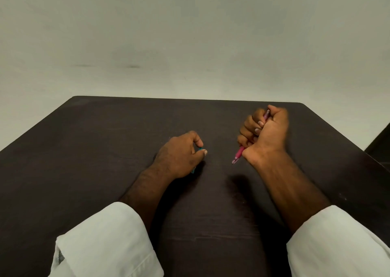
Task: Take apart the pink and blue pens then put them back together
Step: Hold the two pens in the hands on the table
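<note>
My right hand [263,132] is closed in a fist around the pink pen [239,152]. The pen's tip points down and toward me, and its clicker end sticks out above the fist. My left hand [179,156] rests on the dark table [105,150], its fingers curled over the blue pen [199,149]. Only small blue bits show, one between thumb and forefinger and one under the palm. Most of the blue pen is hidden by the hand. Both pens look whole as far as I can see.
The dark brown table ends just beyond my hands, against a pale wall [190,44]. White sleeves [105,245] cover both forearms near me. A dark object [379,141] stands off the table's right edge.
</note>
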